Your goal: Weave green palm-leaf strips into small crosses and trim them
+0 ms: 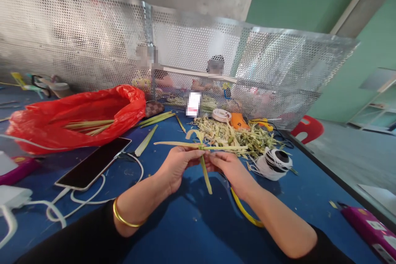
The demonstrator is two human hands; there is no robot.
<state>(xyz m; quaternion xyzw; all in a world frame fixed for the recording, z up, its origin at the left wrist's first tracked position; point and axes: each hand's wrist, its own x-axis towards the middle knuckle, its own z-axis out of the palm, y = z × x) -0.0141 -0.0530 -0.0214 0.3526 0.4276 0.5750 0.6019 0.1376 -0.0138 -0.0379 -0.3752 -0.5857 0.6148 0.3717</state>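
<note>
Crossed leaf strips, pinched two-handed.
My left hand and right hand grip near the crossing; trimmings pile beyond.

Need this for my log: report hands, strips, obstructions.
Left hand and right hand gripping crossed leaf strips. Strips held above blue table. Scrap pile beyond; nothing visibly blocking.

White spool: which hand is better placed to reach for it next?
Likely the right hand: it is nearer the spool, while the left hand is farther off. Both are at the strips, though.
</note>
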